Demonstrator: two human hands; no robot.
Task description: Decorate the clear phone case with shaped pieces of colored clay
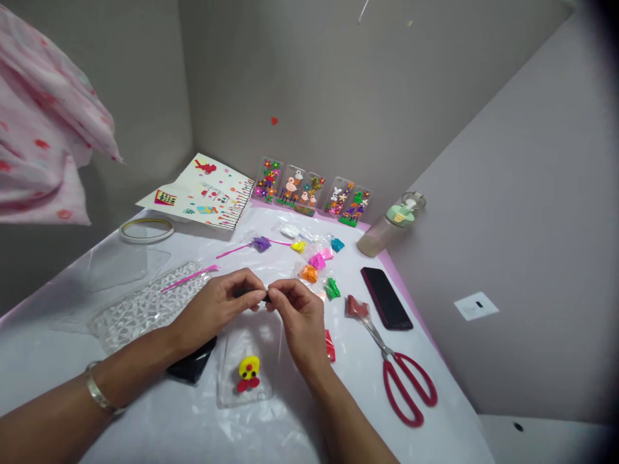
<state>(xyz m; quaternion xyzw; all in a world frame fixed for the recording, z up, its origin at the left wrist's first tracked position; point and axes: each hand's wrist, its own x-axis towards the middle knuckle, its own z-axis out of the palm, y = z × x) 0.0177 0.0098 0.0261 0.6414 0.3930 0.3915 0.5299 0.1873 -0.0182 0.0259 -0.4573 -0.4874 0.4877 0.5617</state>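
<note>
Above a clear phone case (229, 377), my left hand (222, 303) and my right hand (300, 319) meet fingertip to fingertip. Between them is a small dark lump that looks like black modelling clay (266, 296). The left fingers are closed round it, and the right thumb and fingers pinch its other side. On the case lies a yellow clay face (249, 366) with dark eyes and red pieces. A black packet (196, 364) lies partly under my left forearm. Beside my right wrist is a red clay packet (329, 346), partly hidden.
Several coloured clay packets (309, 274) and pink tools (191, 278) lie beyond my hands. Red-handled scissors (387, 352), a phone (387, 298) and a bottle (382, 227) are on the right. At left is a clear textured tray (140, 309). Decorated cases (293, 185) lean on the wall.
</note>
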